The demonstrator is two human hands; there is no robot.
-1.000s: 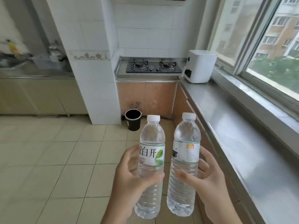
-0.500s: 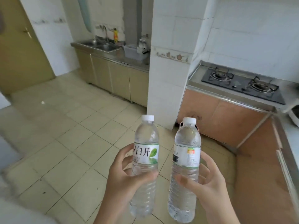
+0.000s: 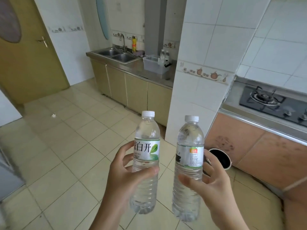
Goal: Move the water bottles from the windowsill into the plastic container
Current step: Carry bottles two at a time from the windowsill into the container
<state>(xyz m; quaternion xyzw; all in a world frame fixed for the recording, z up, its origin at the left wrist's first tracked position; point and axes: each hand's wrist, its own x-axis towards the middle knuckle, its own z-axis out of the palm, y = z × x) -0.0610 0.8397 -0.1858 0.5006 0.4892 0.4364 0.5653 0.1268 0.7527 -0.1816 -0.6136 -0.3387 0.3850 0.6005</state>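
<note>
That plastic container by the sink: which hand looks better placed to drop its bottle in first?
Probably the left hand: the plastic container sits ahead and leftward, nearer its bottle than the right hand.

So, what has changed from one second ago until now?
The view turned left: window and windowsill left the picture, and the sink and the plastic container on the far counter came into sight. Nothing was taken or released. The left hand still holds one bottle upright, the right hand the other bottle.
</note>
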